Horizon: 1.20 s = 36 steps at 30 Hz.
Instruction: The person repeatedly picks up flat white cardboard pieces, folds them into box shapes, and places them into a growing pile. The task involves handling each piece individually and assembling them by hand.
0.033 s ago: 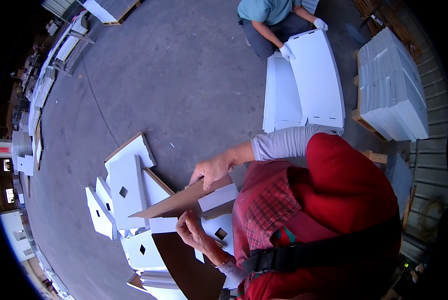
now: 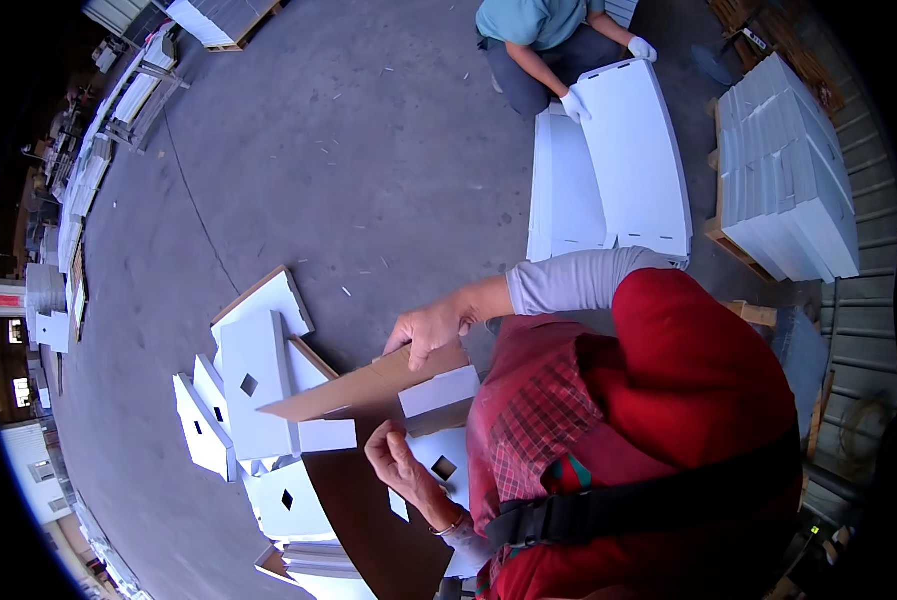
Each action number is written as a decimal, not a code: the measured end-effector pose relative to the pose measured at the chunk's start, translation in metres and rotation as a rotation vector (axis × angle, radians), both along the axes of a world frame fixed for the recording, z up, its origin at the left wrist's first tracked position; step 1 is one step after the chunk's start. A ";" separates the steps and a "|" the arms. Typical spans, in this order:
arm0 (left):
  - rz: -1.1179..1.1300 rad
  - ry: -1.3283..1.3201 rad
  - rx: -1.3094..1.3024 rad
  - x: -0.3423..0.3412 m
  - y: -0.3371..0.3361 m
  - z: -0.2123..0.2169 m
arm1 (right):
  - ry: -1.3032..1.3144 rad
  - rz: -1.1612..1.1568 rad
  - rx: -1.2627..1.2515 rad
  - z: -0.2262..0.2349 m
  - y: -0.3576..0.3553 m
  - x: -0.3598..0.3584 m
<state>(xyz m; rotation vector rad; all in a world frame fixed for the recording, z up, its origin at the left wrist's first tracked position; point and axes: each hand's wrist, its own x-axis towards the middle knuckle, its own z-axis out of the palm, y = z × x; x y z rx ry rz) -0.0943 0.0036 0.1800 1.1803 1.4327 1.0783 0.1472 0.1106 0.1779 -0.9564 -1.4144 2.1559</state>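
Partly my right hand (image 2: pixel 430 332) hides its own hold — the far fingertips go out of sight behind the raised edge of the brown carton (image 2: pixel 378 510), which I grip with my thumb on its near face. The carton lies in front of me by the white boxes (image 2: pixel 253 355), cut off at the bottom of the view. My left hand (image 2: pixel 404 468) is curled near it — whether around anything, I cannot tell.

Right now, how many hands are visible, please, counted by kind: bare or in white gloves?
Bare: 2, the right hand holding the brown cardboard flap, the left hand near it
White-gloved: 2, a co-worker's hands on a white panel
Total: 4
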 end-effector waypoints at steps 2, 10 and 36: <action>-0.149 -0.040 -0.083 0.011 -0.005 -0.008 | -0.006 -0.046 -0.066 -0.001 0.002 0.024; -0.707 0.137 -0.048 0.066 0.005 -0.018 | 0.155 -0.388 -0.242 0.000 -0.014 0.071; -1.071 0.116 0.267 0.136 0.045 0.024 | -0.255 -0.625 -0.036 0.083 -0.088 0.092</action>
